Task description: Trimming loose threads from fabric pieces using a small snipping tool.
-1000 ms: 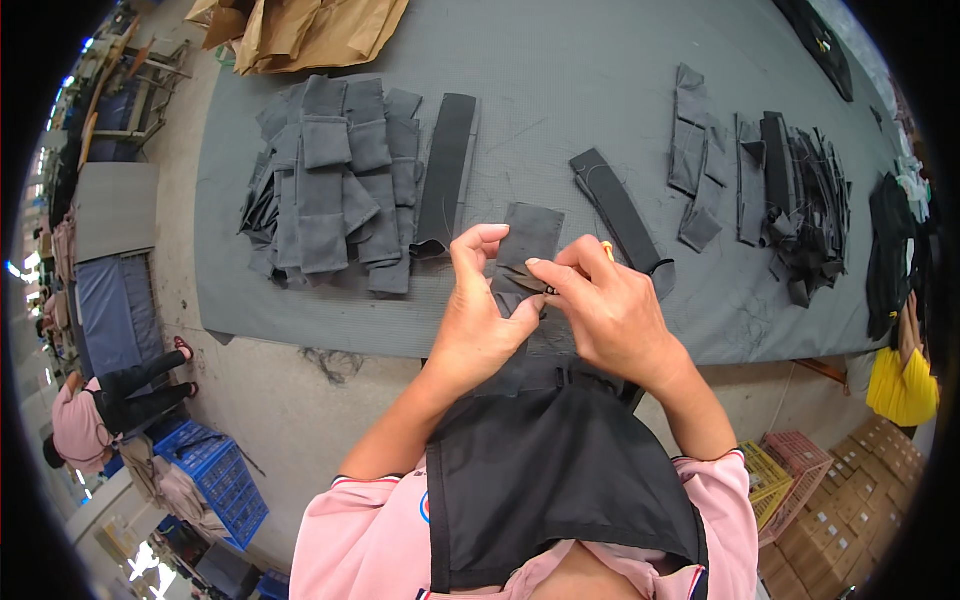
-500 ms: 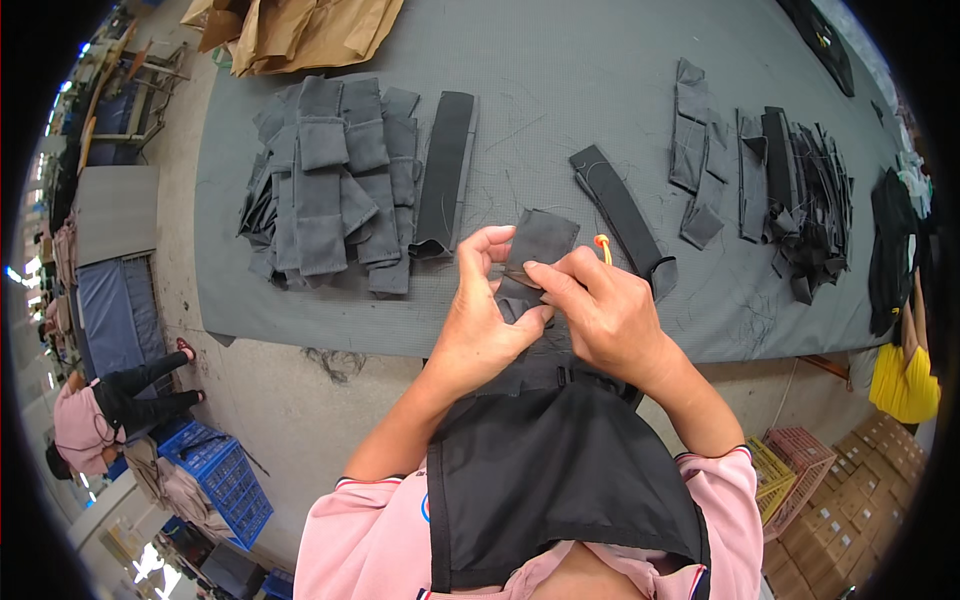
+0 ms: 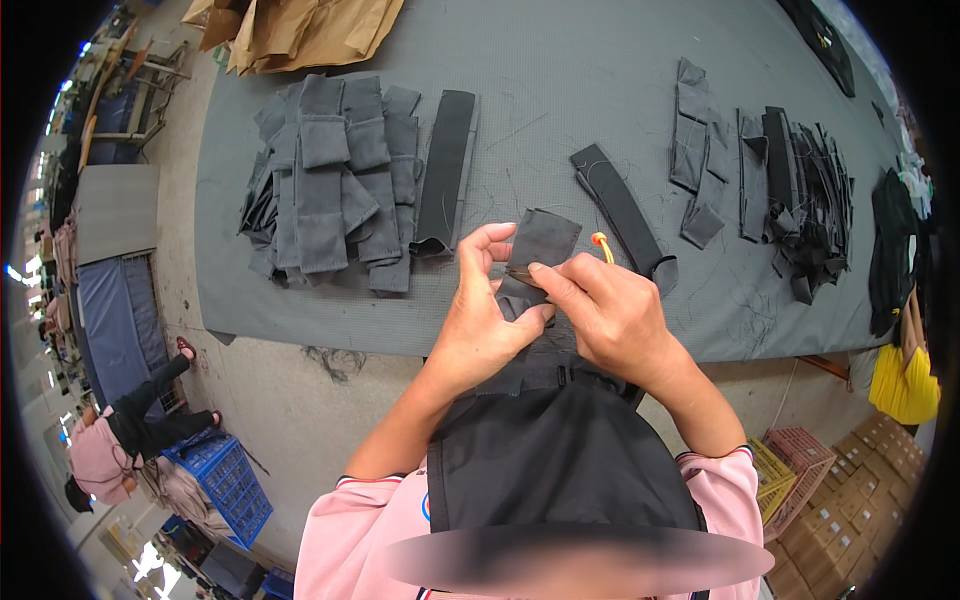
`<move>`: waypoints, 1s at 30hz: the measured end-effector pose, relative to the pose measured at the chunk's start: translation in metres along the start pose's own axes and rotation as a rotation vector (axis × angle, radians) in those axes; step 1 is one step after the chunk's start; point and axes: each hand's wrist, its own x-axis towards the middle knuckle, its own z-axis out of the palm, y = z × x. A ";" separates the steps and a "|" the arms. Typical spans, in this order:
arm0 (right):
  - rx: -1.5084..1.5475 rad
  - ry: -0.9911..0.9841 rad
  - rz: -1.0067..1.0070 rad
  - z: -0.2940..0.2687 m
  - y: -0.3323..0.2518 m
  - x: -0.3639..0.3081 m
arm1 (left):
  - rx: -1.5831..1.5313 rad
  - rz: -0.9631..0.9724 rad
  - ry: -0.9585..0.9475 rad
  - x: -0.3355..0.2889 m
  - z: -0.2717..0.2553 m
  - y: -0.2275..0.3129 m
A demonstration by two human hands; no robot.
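Over the table's near edge, my left hand (image 3: pixel 478 315) is closed on a dark grey fabric strip (image 3: pixel 546 238), thumb below and fingers along its left side. My right hand (image 3: pixel 612 308) is closed too, its thumb and forefinger pinched at a fold across the strip. A small hand tool with a yellow, orange-tipped end (image 3: pixel 603 245) sticks out behind its knuckles, and a thin dark tip shows by the thumb. Most of this tool is hidden in the fist. The lower part of the strip hangs toward my black apron (image 3: pixel 560 460).
On the grey-covered table (image 3: pixel 560 120) lie a pile of grey fabric strips (image 3: pixel 325 190) at left, two black bands (image 3: pixel 445 165) nearer the middle, and a dark strip bundle (image 3: pixel 805 205) at right. Brown paper (image 3: pixel 310 35) sits far left. Crates (image 3: pixel 220 485) stand on the floor.
My hands stay almost in place; the right thumb has shifted slightly along the fold. On the floor at left, a person in pink has moved nearer the blue crate.
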 end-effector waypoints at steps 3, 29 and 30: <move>-0.081 0.014 -0.053 0.002 -0.001 -0.001 | -0.025 -0.009 -0.004 0.000 -0.001 -0.001; 0.958 0.084 0.841 0.018 0.005 -0.017 | -0.637 -0.385 -0.203 0.001 -0.019 -0.020; 0.994 0.048 0.871 0.026 0.007 -0.019 | -0.704 -0.396 -0.238 0.002 -0.020 -0.022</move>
